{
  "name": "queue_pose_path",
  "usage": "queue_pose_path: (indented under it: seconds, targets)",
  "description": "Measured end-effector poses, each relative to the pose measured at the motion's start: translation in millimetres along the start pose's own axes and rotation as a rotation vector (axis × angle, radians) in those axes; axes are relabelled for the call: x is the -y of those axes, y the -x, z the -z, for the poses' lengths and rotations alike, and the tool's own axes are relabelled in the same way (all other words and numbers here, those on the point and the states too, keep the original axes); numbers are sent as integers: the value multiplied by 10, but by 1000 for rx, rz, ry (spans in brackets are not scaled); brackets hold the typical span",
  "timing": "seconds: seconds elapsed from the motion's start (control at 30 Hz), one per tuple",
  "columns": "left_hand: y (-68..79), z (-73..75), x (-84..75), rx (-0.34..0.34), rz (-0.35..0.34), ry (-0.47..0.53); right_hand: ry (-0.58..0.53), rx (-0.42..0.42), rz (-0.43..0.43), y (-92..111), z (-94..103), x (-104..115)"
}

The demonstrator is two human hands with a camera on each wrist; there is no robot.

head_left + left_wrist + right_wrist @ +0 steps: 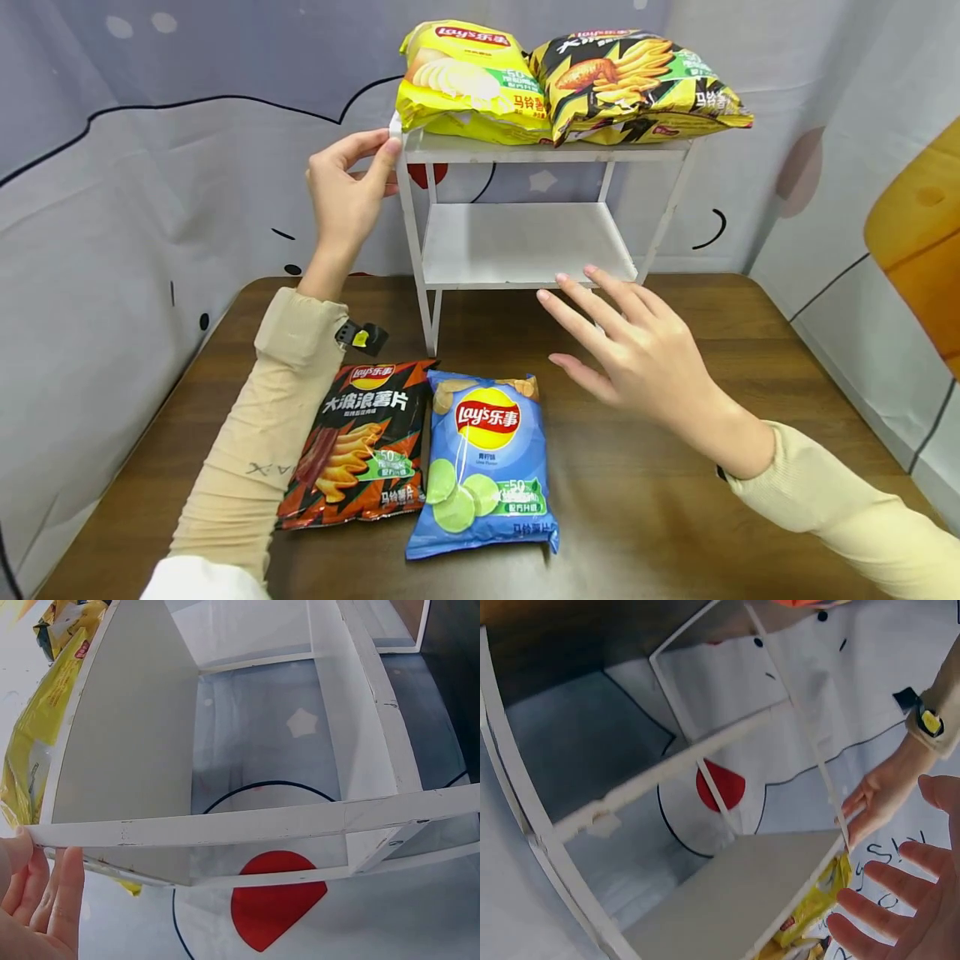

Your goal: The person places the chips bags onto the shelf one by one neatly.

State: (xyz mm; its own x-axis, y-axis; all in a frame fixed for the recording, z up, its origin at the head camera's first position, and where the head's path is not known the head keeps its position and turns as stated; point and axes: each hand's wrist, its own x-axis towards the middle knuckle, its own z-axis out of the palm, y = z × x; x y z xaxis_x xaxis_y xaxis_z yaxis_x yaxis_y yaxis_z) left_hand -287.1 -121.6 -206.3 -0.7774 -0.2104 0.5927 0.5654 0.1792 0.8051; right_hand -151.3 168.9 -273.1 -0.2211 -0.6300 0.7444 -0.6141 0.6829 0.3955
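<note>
A white two-tier shelf rack (525,242) stands at the back of the table. My left hand (348,179) pinches its top left corner post between thumb and fingers; in the left wrist view the fingers (67,889) lie around the post's end. On the top tier sit a yellow bag of Lay's chips (472,83) and a black-and-yellow bag of chips (637,83). The right hand (630,350) hovers before the lower tier with its fingers spread, holding nothing. In the right wrist view, that hand (907,907) is apart from the rack.
Flat on the brown table (675,500) lie a black-and-red bag of chips (360,450) and, right beside it, a blue lime-flavor bag of chips (487,467). The left forearm passes over the left edge of the black-and-red bag. A patterned curtain (187,192) hangs behind the rack.
</note>
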Motion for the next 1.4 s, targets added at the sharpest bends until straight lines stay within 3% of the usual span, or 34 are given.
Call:
queue_pose_path:
  seconds: [0.3,0.9,1.4]
  targets:
    - [-4,-3,2,-4,8,-3,-40,61,-17,147,-121,139]
    - [10,2,-11,1,3,-11,-122,156,35,392,-336,423]
    - [20,-5,-21,2,3,-17,-205,147,80,556,-317,824]
